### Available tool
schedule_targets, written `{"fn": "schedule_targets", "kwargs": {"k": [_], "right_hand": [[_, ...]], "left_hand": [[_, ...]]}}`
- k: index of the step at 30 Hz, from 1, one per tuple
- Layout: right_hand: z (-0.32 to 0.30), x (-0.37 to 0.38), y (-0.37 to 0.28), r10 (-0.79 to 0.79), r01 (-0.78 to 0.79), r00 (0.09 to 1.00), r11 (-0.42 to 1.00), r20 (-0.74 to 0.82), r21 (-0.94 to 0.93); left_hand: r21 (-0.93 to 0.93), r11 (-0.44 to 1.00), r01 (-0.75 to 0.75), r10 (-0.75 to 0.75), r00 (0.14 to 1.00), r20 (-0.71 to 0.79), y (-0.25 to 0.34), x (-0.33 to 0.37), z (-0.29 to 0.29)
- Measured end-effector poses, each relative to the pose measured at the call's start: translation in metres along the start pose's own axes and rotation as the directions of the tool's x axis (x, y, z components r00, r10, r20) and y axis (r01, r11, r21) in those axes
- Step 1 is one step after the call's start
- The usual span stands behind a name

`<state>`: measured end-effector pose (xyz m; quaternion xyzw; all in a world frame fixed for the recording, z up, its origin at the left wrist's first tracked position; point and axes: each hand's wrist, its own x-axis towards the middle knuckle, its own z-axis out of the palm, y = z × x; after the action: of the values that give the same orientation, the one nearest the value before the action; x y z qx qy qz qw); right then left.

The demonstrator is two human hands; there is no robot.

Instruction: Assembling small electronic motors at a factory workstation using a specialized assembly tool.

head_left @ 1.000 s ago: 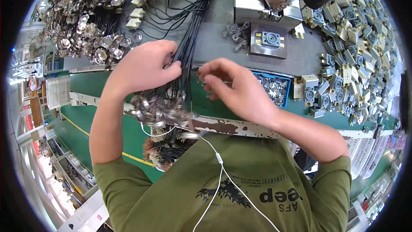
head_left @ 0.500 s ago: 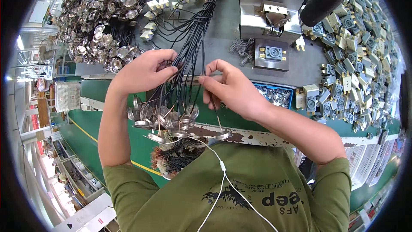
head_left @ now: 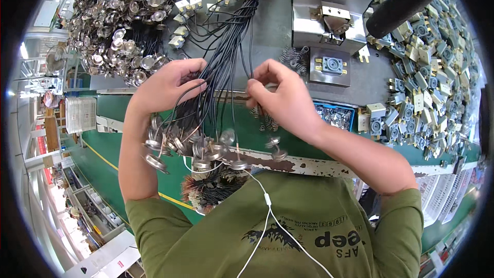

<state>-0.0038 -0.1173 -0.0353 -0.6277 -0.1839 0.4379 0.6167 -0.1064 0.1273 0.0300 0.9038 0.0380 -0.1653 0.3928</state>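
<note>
A bundle of thin black wires hangs over the bench's near edge, tied near its bare copper-coloured far ends. My left hand is closed around the left side of the bundle, thumb and fingers gripping the wires. To the right of it, my right hand pinches a black wire drawn apart from the rest. Round metal caps dangle at the wires' lower ends. A couple of blurred caps hang apart, below my right hand.
A large heap of capped wires lies at the far left, with small white blocks beside the bundle. At the right stand a metal press fixture, a block holding a grey part, springs, a blue tray and piled grey switch-like parts.
My right hand has moved right, pulling its wire farther from the bundle. The hanging caps have swung and shifted. My left hand has moved slightly left and still grips the bundle.
</note>
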Motion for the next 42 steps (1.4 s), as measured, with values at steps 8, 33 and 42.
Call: {"fn": "schedule_targets", "kwargs": {"k": [8,33,42], "right_hand": [[-0.021,-0.014,-0.026,0.13,-0.132,0.977,0.991,0.17,0.001],[-0.132,-0.089,0.002,-0.518,0.322,0.848,0.342,0.109,-0.883],[-0.133,-0.096,0.015,-0.59,0.41,0.803,0.437,0.09,-0.8]], "left_hand": [[0.071,0.992,0.107,-0.105,0.994,-0.021,0.012,0.002,0.015],[0.456,0.754,-0.472,0.59,0.792,-0.156,0.107,0.132,0.092],[0.539,0.669,-0.512,0.677,0.719,-0.157,0.097,0.152,0.106]]}}
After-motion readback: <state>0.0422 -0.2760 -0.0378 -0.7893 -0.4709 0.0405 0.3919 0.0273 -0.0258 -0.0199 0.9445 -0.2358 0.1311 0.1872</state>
